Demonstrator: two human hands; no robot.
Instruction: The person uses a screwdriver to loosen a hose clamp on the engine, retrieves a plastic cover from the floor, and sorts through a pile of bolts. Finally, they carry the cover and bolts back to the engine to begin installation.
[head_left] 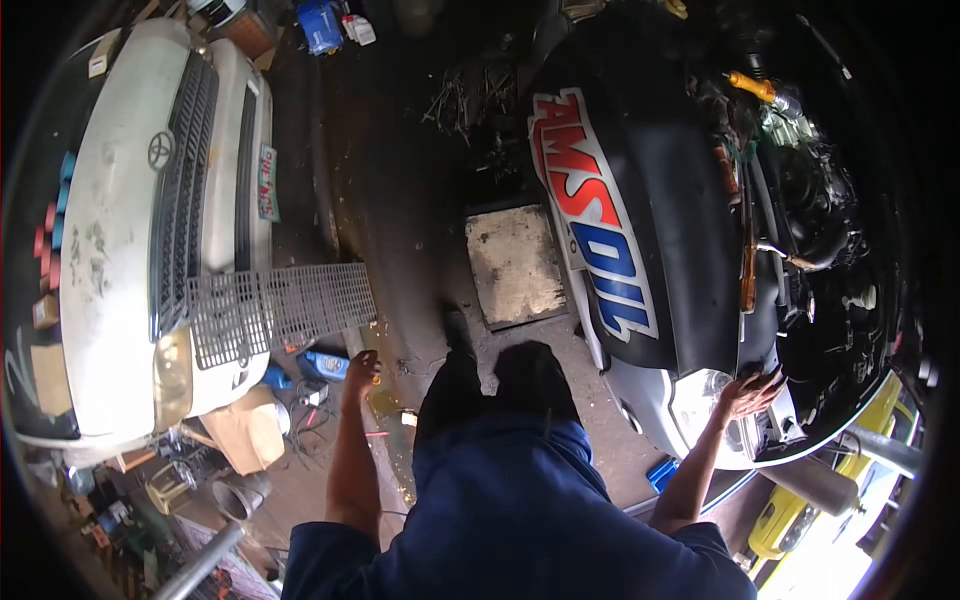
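Large letters reading "AMSOIL", the first three red and the last three blue, on a white-edged logo (595,215), stand out on the black, smooth, sheet-like cover (675,230) draped along the front edge of the silver car (650,395). To the other side, the white car (110,250) carries an oval Toyota emblem (160,150) on its nose; the characters on its pale licence plate (268,182) are too blurred to read with certainty. The cover's long axis follows the silver car's front edge, away from the person, with the lettering running from the far end to the near one and the letter tops toward the dark, open engine bay (830,250). Along the bay's front edge, a tool with a slim orange handle (749,275) lies with its length close to parallel to the cover. The right arm reaches out sideways, elbow slightly bent, bringing the right hand (752,395) to the cover's near corner, just beside the clear headlight (703,395). Its fingers are spread and point toward the bay; the grip is loose, with nothing seen in it, and whether it touches the car is unclear. The left arm hangs out from the body, the left hand (362,375) near the grey, rectangular mesh panel (290,305), fingers partly curled; whether that grip holds anything cannot be told.
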